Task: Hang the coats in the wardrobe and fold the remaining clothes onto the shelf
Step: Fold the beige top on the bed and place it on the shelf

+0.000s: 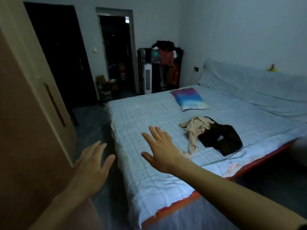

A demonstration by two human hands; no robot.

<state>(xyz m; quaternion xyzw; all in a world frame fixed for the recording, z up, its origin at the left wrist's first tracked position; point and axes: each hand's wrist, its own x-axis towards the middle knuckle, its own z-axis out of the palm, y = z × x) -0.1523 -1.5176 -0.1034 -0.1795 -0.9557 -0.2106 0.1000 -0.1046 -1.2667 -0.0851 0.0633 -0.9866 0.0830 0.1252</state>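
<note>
Looking down from the head cam, both hands are out front and carrying nothing. The left hand (93, 168) is at about 7 o'clock, right by the wardrobe (25, 113) door, fingers straight and spread. The right hand (161, 146) is near center over the bed (149, 188), fingers fanned out too. The 2 leftover clothes, a beige garment (196, 128) and a black garment (222, 138), lie crumpled and touching at 3 o'clock of it. There's a pillow (189, 98) at 1 o'clock.
</note>
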